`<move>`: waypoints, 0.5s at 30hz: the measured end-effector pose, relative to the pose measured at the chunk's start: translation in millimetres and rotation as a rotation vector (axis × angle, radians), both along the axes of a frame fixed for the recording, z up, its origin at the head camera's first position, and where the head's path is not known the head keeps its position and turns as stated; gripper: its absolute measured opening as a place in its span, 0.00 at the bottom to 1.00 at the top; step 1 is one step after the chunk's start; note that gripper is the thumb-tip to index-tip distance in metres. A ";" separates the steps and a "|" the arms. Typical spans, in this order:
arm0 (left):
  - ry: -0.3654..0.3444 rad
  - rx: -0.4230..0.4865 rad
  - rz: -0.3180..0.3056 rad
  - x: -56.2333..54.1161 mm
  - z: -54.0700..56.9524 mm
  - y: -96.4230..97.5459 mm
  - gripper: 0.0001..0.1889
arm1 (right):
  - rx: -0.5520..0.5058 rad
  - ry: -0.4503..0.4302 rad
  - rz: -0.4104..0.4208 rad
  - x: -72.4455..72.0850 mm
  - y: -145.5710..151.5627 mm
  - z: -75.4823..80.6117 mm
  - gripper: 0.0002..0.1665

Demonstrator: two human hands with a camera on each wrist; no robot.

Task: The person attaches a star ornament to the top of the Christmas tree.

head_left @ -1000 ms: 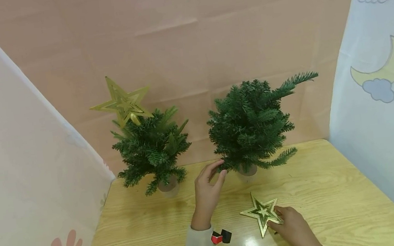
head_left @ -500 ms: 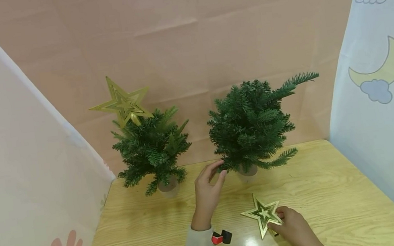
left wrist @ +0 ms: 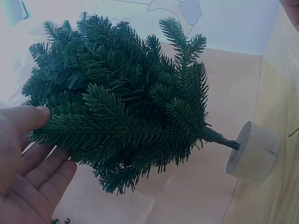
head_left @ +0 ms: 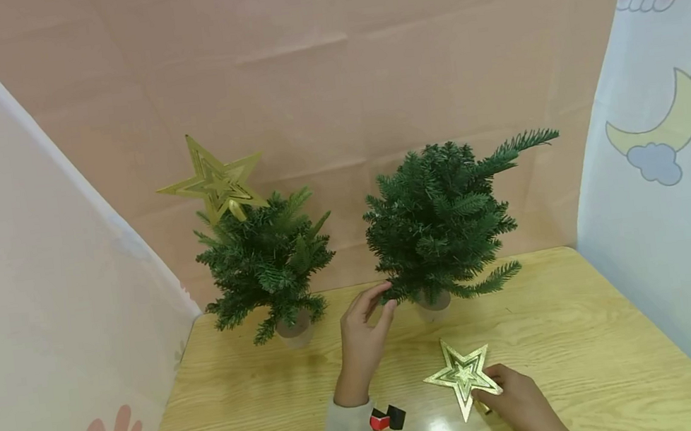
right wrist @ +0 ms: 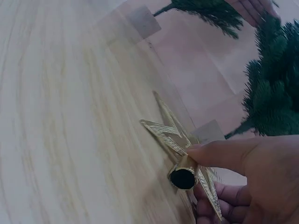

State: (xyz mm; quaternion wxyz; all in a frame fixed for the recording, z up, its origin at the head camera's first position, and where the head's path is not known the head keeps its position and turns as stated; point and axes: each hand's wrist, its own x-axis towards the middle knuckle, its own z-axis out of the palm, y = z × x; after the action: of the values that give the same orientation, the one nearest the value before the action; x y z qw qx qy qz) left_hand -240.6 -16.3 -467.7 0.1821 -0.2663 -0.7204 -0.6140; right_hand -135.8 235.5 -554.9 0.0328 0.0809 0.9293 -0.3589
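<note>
My left hand [head_left: 359, 338] is at the lower left of the right-hand small Christmas tree [head_left: 439, 222], its thumb and fingers around the tip of a low branch [left wrist: 117, 133]. In the left wrist view the thumb lies over the tip and the fingers behind it. My right hand [head_left: 523, 401] pinches a gold star tree topper [head_left: 464, 375] by one point, low over the table in front of that tree. The right wrist view shows the topper's hollow round socket [right wrist: 182, 178], dark inside, beside my thumb.
On the left stands another small tree [head_left: 269, 274], with a gold star [head_left: 213, 181] leaning at its top. Both trees have round wooden bases, one of them the right tree's base [left wrist: 254, 151]. A pink cloth [head_left: 303, 71] hangs behind the wooden table [head_left: 246, 412], with pale printed cloths at the sides.
The star in my right hand has tilted slightly, and its face catches more light. My left hand stays at the branch, and both trees stand where they were.
</note>
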 end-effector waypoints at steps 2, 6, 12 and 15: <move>0.007 -0.002 0.001 -3.6 -5.2 -0.1 0.18 | -0.030 -0.002 -0.009 0.6 2.0 0.2 0.31; 0.007 -0.003 0.001 -3.9 -5.3 -0.4 0.18 | -0.061 -0.001 -0.006 0.8 5.3 1.8 0.27; -0.005 -0.016 0.007 -3.1 -5.2 -1.3 0.18 | -0.087 0.003 0.022 0.9 10.5 0.4 0.22; 0.002 -0.021 0.015 -3.2 -6.9 -1.2 0.18 | -0.117 -0.002 0.031 0.9 12.4 -1.5 0.22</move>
State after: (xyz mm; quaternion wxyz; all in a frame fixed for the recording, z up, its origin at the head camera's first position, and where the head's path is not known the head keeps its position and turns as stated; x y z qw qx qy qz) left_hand -243.8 -17.5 -474.6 0.1845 -0.2637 -0.7287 -0.6046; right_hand -134.9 248.0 -556.4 0.0440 0.0646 0.9078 -0.4119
